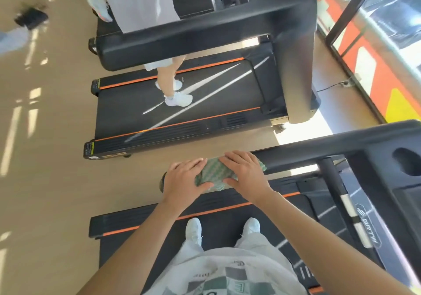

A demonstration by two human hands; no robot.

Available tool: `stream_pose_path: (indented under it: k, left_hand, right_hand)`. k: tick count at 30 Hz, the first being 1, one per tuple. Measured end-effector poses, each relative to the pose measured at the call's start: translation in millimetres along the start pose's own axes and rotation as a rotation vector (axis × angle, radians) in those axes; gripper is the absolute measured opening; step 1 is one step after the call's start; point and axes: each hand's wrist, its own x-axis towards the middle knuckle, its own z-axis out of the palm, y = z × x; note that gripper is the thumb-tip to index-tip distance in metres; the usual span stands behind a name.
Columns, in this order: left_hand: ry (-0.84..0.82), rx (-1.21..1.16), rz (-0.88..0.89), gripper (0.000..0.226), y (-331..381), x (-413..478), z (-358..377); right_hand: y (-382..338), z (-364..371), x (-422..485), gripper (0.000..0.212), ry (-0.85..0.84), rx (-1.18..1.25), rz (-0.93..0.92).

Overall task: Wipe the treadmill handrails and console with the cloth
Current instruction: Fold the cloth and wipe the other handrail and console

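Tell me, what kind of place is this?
Most likely a gym. The near treadmill sits beside a second treadmill where another person stands, and the left hand and right hand grip a green cloth round the handrail.

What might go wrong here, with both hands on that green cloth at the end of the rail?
1. The cloth is wrapped at the very tip of the handrail; a stroke outward may slide it off the end and drop it to the floor.
2. The left hand and right hand both grip that one rail while the feet stand on the belt; if it started moving, balance might suffer.
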Motion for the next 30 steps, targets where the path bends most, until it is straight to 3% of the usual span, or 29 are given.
stream_pose_path:
  k: [7, 14, 22, 26, 30]
  left_hand:
    - [0.010, -0.122, -0.046, 0.070, -51, -26, -18]
    - [-0.052, -0.586, -0.215, 0.064, -94, -54, -18]
    - [-0.098, -0.760, -0.273, 0.048, -122, -72, 5]
    - [-0.159, -0.869, -0.274, 0.036, -132, -72, 8]
    - [-0.267, -0.965, -0.375, 0.041, -139, -66, 3]
  right_hand:
    - [-52, 20, 18, 0.069, -0.061, -0.008, -0.001]
    - [-103, 46, 29, 0.068, -0.048, -0.033, 0.013]
    - [-136, 61, 42, 0.062, -0.125, -0.111, -0.043]
    - [-147, 65, 53, 0.054, -0.188, -0.138, -0.079]
    - [-151, 63, 67, 0.049, -0.317, -0.127, -0.084]
